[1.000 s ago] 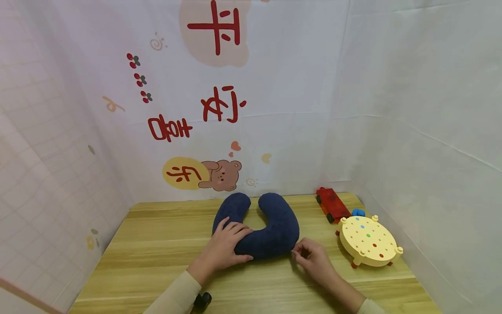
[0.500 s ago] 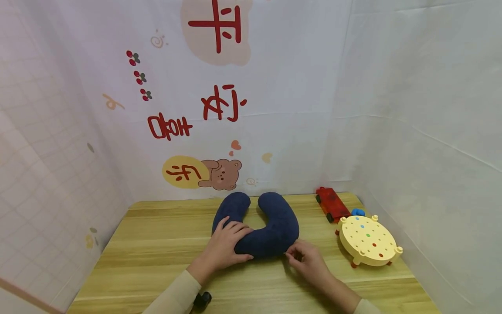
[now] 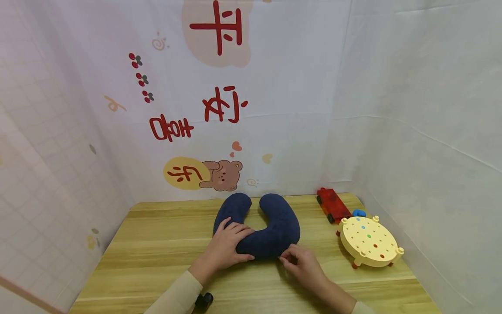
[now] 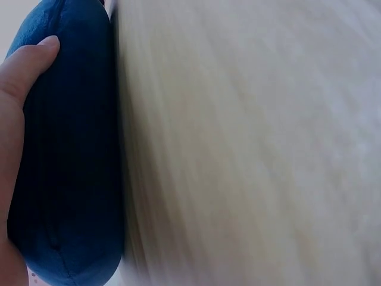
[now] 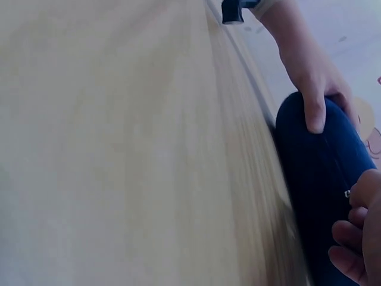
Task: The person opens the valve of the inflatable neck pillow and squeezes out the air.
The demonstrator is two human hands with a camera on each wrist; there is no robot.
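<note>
A dark blue U-shaped neck pillow (image 3: 266, 229) lay flat on the wooden tabletop (image 3: 157, 244), about the middle of it and toward the far edge. Its two rounded ends pointed away from the person, toward the printed backdrop (image 3: 219, 109), and its closed bend faced the person, so its long axis ran from the near side to the far side. The left hand (image 3: 225, 248) rested on the pillow's left arm near the bend, fingers spread over the top and thumb curled round the near side, a grip clamped on the fabric; the left wrist view showed the thumb (image 4: 27, 65) pressed into the blue cloth. The right hand (image 3: 303, 264) sat at the pillow's near right edge, fingertips (image 5: 357, 196) drawn together against the seam and pinching a small pale thing there, too small to name. To the right of the pillow stood a round yellow toy table (image 3: 368, 242) with coloured dots, and beyond that, a red toy vehicle (image 3: 332, 204) and a small blue piece (image 3: 358, 213).
</note>
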